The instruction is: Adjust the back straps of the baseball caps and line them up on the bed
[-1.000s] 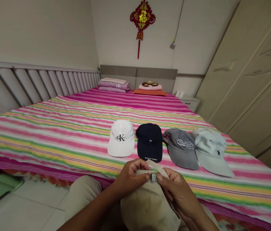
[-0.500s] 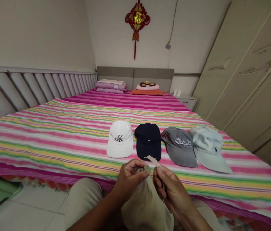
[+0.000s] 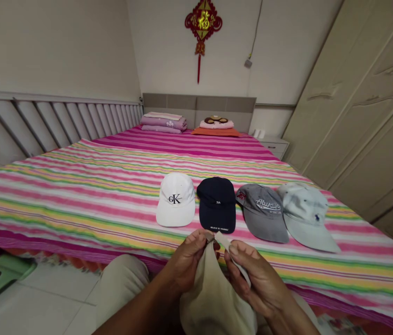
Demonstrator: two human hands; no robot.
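Between my hands, above my lap, is a beige cap with its back strap undone. My left hand pinches the buckle end at the cap's edge. The loose strap is gripped by the fingers of my right hand, its tip close to the buckle. Whether the tip is inside the buckle I cannot tell. Beyond my hands a row of caps lies on the bed: a white cap, a navy cap, a grey cap and a pale green cap touching the grey one.
A striped sheet covers the bed. Folded purple bedding and a pink pillow stack sit by the headboard. A green stool stands at lower left, a wardrobe at right.
The strap's tip has come down and left, nearer the buckle. My left hand has turned slightly, and the view has shifted a little.
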